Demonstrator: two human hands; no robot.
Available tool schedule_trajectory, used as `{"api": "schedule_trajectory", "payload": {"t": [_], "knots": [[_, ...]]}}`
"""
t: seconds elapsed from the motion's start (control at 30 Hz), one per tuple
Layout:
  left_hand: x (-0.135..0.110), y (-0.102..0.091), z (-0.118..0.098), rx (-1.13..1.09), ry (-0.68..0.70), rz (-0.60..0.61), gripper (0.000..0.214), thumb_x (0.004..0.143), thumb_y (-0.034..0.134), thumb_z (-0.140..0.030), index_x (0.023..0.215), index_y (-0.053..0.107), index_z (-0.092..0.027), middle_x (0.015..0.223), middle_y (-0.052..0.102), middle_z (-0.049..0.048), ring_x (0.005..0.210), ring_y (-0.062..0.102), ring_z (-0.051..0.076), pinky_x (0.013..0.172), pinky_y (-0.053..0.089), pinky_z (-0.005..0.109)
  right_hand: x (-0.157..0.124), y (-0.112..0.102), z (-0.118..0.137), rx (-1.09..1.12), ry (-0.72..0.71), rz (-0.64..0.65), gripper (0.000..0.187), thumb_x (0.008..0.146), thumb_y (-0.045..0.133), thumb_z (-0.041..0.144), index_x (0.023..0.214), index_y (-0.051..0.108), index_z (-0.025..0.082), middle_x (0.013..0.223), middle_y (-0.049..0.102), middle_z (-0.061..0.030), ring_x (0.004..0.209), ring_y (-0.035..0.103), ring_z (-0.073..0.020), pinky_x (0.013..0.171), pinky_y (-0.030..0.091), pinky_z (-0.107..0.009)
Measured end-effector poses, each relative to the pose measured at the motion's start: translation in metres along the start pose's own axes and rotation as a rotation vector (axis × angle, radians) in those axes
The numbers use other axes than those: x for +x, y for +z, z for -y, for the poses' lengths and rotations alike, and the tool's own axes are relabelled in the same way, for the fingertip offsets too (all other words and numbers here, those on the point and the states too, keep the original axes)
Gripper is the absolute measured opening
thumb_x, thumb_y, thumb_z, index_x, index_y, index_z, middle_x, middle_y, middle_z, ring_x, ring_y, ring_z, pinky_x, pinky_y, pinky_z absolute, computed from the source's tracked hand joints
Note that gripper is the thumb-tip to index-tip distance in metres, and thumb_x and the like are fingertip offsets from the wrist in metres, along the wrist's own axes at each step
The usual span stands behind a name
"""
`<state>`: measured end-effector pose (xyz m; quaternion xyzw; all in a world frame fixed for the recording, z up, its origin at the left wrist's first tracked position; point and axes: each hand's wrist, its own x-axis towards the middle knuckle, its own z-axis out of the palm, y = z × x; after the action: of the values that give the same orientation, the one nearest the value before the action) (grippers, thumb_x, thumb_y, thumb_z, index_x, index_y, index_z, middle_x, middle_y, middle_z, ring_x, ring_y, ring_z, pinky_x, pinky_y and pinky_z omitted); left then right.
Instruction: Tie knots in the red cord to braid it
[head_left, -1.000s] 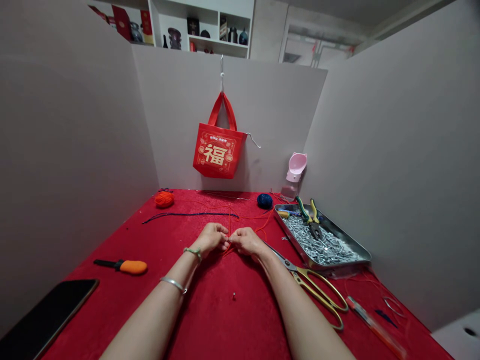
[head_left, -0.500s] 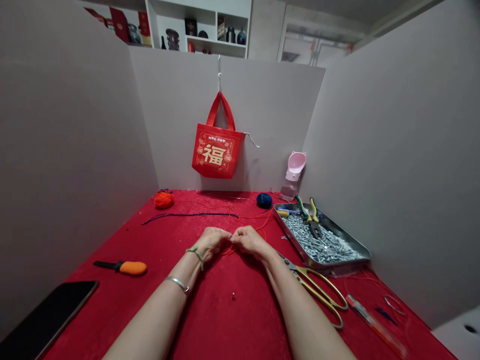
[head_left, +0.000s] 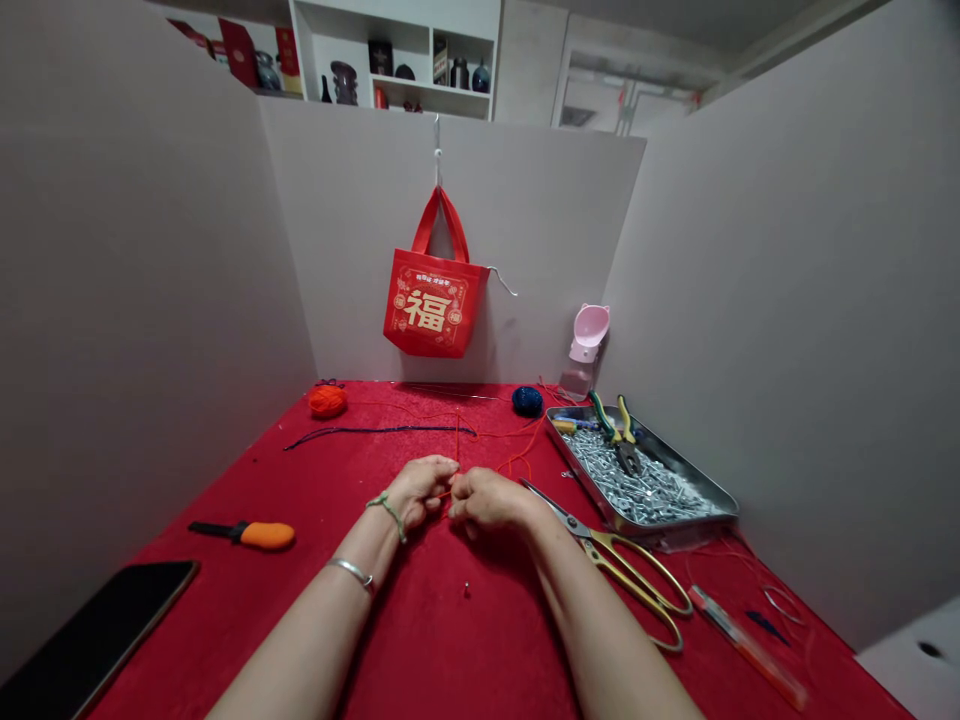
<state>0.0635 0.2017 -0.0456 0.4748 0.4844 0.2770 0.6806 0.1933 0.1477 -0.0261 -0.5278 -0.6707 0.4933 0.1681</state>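
Both my hands meet over the middle of the red cloth, working on a thin orange-red cord (head_left: 458, 440). My left hand (head_left: 424, 488), with a green braided band and a silver bangle at the wrist, pinches the cord between thumb and fingers. Pressed close beside it, my right hand (head_left: 484, 500) has its fingers curled down on the cord, and their tips are partly hidden. From my hands the cord runs up to a spot on the cloth and trails off to the right. A dark purple braided cord (head_left: 390, 430) lies just beyond.
Gold-handled scissors (head_left: 607, 550) lie by my right forearm, near a metal tray (head_left: 720, 512) of screws with pliers (head_left: 624, 440). Orange yarn (head_left: 328, 401), blue yarn (head_left: 528, 401), an orange-handled tool (head_left: 262, 535), a phone (head_left: 97, 630) and a red-tipped pen-like tool (head_left: 750, 645) lie around.
My right hand has shifted slightly left and down, its fingers now curled lower against my left hand. More of the scissors' blades shows. My left hand has barely moved.
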Motion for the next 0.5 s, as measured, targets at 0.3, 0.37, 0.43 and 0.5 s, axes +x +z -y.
{"api": "schedule_trajectory", "payload": {"t": [0.3,0.37,0.43,0.5], "knots": [[-0.007,0.005,-0.004,0.064,0.028,-0.107,0.015,0.067,0.056,-0.027,0.074,0.05,-0.015,0.042,0.037,-0.0068,0.032,0.024,0.002,0.036,0.006,0.017,0.007,-0.017,-0.009,0.572,0.035,-0.417,0.011,0.069,0.05,0.019,0.063,0.048,0.011,0.059,0.054,-0.0025,0.033,0.039,-0.0035,0.032,0.024,-0.015],[-0.008,0.009,-0.005,0.082,0.049,-0.123,0.015,0.067,0.056,-0.027,0.073,0.051,-0.014,0.042,0.038,-0.0063,0.031,0.024,0.002,0.036,0.007,0.017,0.015,-0.011,-0.008,0.764,0.03,-0.409,0.004,0.067,0.047,0.013,0.064,0.045,0.011,0.058,0.053,-0.0015,0.037,0.044,-0.0046,0.033,0.028,-0.014],[-0.009,0.012,-0.005,0.088,0.069,-0.144,0.014,0.067,0.057,-0.025,0.07,0.051,-0.013,0.041,0.041,-0.0056,0.031,0.025,0.002,0.036,0.01,0.017,0.023,-0.002,-0.006,0.855,0.028,-0.337,0.003,0.064,0.047,0.009,0.064,0.044,0.011,0.057,0.052,-0.0015,0.043,0.05,-0.0064,0.036,0.033,-0.014],[-0.008,0.013,-0.004,0.064,0.089,-0.164,0.014,0.064,0.06,-0.023,0.067,0.051,-0.012,0.042,0.043,-0.0044,0.032,0.03,0.002,0.036,0.016,0.017,0.029,0.006,-0.005,0.873,0.042,-0.321,0.003,0.062,0.047,0.008,0.065,0.046,0.01,0.056,0.052,-0.002,0.043,0.05,-0.0069,0.039,0.037,-0.015]]}}
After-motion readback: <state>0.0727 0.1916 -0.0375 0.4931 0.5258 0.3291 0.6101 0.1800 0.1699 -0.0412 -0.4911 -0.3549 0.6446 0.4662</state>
